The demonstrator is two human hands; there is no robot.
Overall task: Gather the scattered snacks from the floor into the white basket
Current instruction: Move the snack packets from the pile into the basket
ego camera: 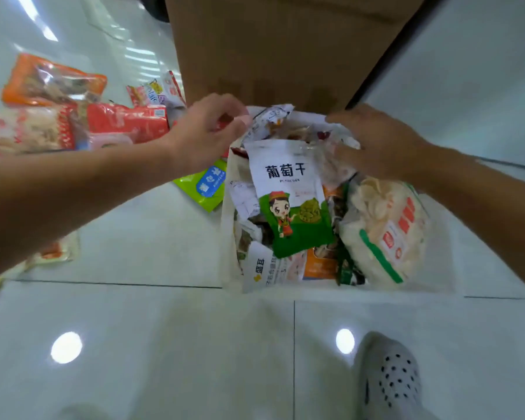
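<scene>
Item: white basket (229, 177), on the floor (152, 237), packed nearly full; raisin pouch (288, 189) uppermost, pale chip bag (382, 231) beside it.
Left hand (206, 131): grip pinched on a crinkled white packet (270, 116) at the far rim, likely tucking it in.
Right hand (379, 140): grip half open, fingers pressing on clear wrappers, probably to make room.
Remaining: red packs (125, 122), orange pack (52, 80), green pouch (206, 183) outside the left grip, on the floor.

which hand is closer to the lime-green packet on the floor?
Left. The left hand is just above the green packet, its wrist overlapping it in view. The right hand is across the basket, on the packets at its far side.
</scene>
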